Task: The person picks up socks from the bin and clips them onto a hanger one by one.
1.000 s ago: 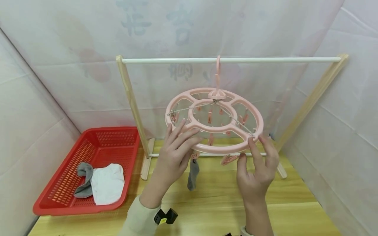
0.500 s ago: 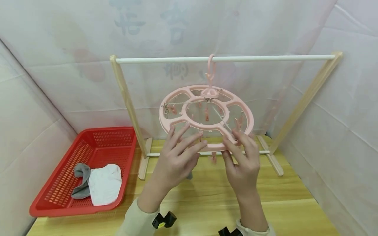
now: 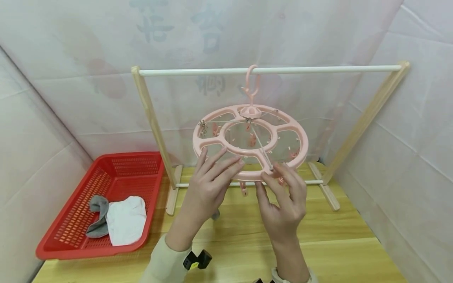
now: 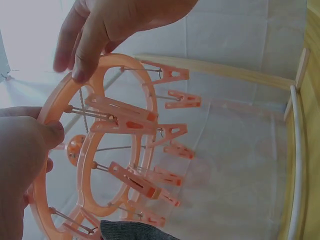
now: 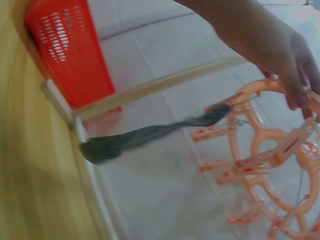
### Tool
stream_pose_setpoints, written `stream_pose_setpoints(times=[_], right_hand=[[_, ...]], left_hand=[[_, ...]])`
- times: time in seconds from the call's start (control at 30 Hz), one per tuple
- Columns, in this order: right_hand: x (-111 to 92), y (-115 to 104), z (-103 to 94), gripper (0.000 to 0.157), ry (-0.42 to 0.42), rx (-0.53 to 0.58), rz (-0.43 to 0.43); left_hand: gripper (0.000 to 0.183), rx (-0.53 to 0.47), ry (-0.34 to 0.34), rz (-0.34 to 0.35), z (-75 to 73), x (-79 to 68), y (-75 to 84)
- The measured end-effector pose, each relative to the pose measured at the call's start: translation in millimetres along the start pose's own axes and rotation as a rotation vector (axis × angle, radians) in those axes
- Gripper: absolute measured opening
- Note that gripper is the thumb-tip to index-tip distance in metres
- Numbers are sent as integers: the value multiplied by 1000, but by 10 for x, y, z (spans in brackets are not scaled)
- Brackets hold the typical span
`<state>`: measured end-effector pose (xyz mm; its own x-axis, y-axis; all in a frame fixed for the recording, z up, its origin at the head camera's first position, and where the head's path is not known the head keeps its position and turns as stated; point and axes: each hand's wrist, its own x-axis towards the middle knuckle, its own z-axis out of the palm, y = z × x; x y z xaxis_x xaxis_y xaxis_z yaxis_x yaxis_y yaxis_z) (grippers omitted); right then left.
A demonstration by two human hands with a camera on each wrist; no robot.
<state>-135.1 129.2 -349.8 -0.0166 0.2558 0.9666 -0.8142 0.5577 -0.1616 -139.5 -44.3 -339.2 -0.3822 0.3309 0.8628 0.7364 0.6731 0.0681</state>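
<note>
A round pink clip hanger (image 3: pixel 268 152) hangs by its hook from the white rail, with pegs (image 4: pixel 132 180) dangling below its ring. My left hand (image 3: pixel 209 190) grips the near left of the rim; in the left wrist view its thumb (image 4: pixel 52 134) presses the rim's underside. My right hand (image 3: pixel 283 204) pinches the near right of the rim, thumb below and fingers above, beside a string's end. A grey sock (image 5: pixel 107 148) hangs from a peg near my left hand. In the head view, that hand hides most of the sock.
A red basket (image 3: pixel 153 204) stands at the left, holding a grey sock (image 3: pixel 99 218) and a white cloth (image 3: pixel 126 221). The wooden rack's posts (image 3: pixel 152 122) flank the hanger, and its white top rail (image 3: pixel 318 70) runs above. Pale curtains surround the wooden table (image 3: pixel 339 251).
The hanger has turned, its near string end shifting left. My right hand has moved left along with the rim. The hanging sock has swung behind my left hand. The head view has shifted slightly.
</note>
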Motion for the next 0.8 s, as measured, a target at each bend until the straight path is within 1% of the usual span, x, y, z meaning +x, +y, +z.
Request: stream_pose_setpoints(times=[0.07,0.1,0.13,0.17,0.23,0.27,0.3,0.4,0.43,0.5,0.57,0.67,0.8], right_hand=[[-65,-28,19,24,83,52,25],[-106,-38,22,26,98,86,43],[-152,-41,19,27,93,124,69],[-198,-38,8,27,58,167,102],[-282,-19,-41,25,-80,279,199],[-312,-4,-72,24,-168,330,260],[-334,10,-100,26,-259,381,336],[-356,55,-174,43,-530,511,576],[-350,74,-184,47,-603,538,639],[-329,104,-195,45,-710,597,754],[-310,130,-197,36,-751,642,822],[-280,149,-205,26,-735,684,883],[-251,155,-247,26,-733,707,908]], left_hand=[[37,-10,9,4,-10,11,4],[37,-15,13,6,-15,15,5],[37,-18,18,9,-20,18,6],[37,-21,21,11,-24,21,6],[37,-23,24,14,-31,25,7],[37,-23,24,16,-34,26,7],[37,-23,22,18,-37,26,7],[37,-18,12,24,-43,27,4],[38,-15,9,26,-44,27,2],[40,-10,4,27,-46,29,-3],[42,-6,8,25,-47,29,-12],[44,-11,14,11,-58,29,-38],[44,-28,25,0,-68,36,-102]])
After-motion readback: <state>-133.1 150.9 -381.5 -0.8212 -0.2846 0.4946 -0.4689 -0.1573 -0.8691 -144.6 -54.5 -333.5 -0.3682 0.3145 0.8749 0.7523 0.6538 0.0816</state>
